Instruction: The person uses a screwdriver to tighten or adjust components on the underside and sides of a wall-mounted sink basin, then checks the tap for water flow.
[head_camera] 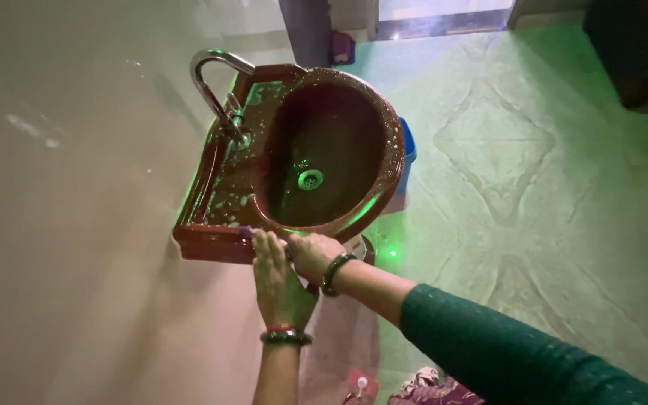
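1. While the left hand [279, 281] lies flat, fingers together, on the near rim of the brown sink [215, 244] at frame centre, the right hand [313, 255] curls beside it; whether it grips anything cannot be told.
2. Sink's long axis runs lower left to upper right; its tap [211, 82] arches at upper left.

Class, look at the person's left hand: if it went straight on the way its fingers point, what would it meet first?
The left hand points up at the brown washbasin; its fingertips already seem to touch the near rim, so that rim comes first, though depth is unclear.
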